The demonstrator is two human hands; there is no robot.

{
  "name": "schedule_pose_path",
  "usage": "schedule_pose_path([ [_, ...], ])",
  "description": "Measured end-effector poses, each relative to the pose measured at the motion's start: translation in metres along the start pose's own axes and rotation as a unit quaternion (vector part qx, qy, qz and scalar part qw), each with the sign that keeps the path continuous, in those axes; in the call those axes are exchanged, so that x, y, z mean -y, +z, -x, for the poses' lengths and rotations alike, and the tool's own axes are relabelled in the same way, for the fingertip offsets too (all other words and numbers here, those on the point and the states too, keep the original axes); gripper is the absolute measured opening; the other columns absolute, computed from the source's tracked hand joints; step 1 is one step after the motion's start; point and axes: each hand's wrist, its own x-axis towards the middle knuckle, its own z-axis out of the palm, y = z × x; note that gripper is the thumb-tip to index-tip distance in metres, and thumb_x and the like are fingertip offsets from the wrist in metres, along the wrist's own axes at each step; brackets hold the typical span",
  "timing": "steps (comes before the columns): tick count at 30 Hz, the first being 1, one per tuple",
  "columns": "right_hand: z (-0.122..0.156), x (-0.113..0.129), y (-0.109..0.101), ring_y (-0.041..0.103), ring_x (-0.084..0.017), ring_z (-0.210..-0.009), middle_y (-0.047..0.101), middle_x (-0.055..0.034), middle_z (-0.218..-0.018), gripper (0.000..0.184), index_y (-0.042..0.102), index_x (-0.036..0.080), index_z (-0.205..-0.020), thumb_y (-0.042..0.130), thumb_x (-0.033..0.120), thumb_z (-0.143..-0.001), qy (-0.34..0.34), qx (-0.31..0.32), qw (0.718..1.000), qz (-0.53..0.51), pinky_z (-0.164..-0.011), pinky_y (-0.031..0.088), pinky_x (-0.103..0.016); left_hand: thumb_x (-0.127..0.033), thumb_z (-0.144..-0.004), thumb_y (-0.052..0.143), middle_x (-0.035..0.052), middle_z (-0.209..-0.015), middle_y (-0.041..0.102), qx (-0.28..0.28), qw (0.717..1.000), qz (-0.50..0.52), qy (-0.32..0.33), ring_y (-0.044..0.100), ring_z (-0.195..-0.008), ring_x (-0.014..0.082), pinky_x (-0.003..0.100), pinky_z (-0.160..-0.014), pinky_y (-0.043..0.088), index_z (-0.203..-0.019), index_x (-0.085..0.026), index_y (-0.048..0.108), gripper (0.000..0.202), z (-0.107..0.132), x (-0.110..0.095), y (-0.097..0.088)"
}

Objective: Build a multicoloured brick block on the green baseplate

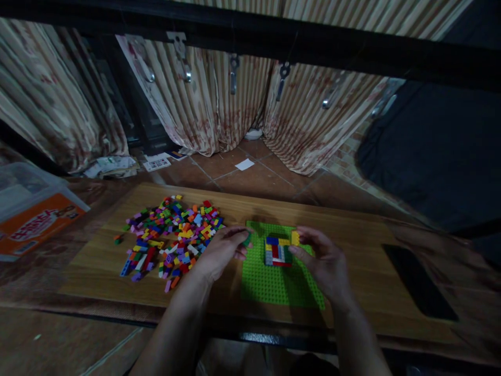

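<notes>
A green studded baseplate lies on a wooden board. A small block of stacked bricks, blue, yellow, red and grey, stands on its upper half. My right hand is at the right side of this block and pinches a yellow brick at the block's top right corner. My left hand rests at the plate's left edge, fingers curled around a small green brick. A heap of loose coloured bricks lies left of my left hand.
A black phone lies on the board at the right. A plastic box with an orange label stands at the far left. Striped curtains hang behind, with papers on the tiled floor.
</notes>
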Motion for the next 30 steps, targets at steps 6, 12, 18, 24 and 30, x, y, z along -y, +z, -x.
schedule_pose_path([
  [6,0.001,-0.006,-0.002,0.06,-0.022,-0.096,0.066,-0.004,-0.103,0.03,0.066,0.026,-0.103,0.07,0.035,-0.074,-0.009,0.094,0.986,0.138,-0.089,0.047,-0.04,-0.02,-0.079,0.045,-0.0014,-0.064,0.06,0.005,0.994,-0.105,-0.021,0.055,-0.053,0.0092,0.019,-0.049,0.042,-0.085,-0.017,0.064,0.02,-0.001,0.005,0.011],
  [12,-0.002,-0.014,0.005,0.056,-0.023,-0.106,0.062,-0.0047,-0.109,0.026,0.067,0.026,-0.099,0.07,0.029,-0.073,-0.04,0.135,0.97,0.198,-0.096,0.043,-0.042,-0.037,-0.082,0.048,-0.0028,-0.063,0.056,0.041,0.983,-0.178,0.02,0.05,-0.051,0.0094,0.02,-0.047,0.038,-0.076,-0.018,0.059,0.023,-0.01,0.027,0.014],
  [18,-0.002,-0.024,0.006,0.049,-0.024,-0.117,0.054,-0.0058,-0.123,0.028,0.068,0.026,-0.098,0.072,0.028,-0.07,-0.014,0.134,0.966,0.222,-0.103,0.038,-0.044,-0.04,-0.083,0.049,-0.0021,-0.062,0.056,0.074,0.953,-0.276,0.099,0.049,-0.054,0.0106,0.022,-0.05,0.035,-0.076,-0.017,0.063,0.028,-0.01,0.033,0.019],
  [24,-0.002,-0.022,0.002,0.048,-0.025,-0.121,0.051,-0.0066,-0.129,0.033,0.066,0.025,-0.101,0.072,0.028,-0.069,0.015,0.121,0.972,0.202,-0.105,0.036,-0.045,-0.036,-0.086,0.046,0.0,-0.072,0.062,0.124,0.94,-0.297,0.109,0.053,-0.065,0.0121,0.023,-0.06,0.039,-0.085,-0.016,0.068,0.03,0.001,0.023,0.03],
  [30,-0.005,-0.026,-0.007,0.052,-0.024,-0.118,0.055,-0.0078,-0.127,0.029,0.066,0.024,-0.103,0.065,0.035,-0.075,0.04,0.096,0.978,0.181,-0.101,0.039,-0.043,-0.038,-0.087,0.045,0.0016,-0.081,0.068,0.143,0.923,-0.338,0.113,0.058,-0.071,0.0146,0.024,-0.066,0.042,-0.1,-0.018,0.069,0.034,0.0,0.028,0.029],
])
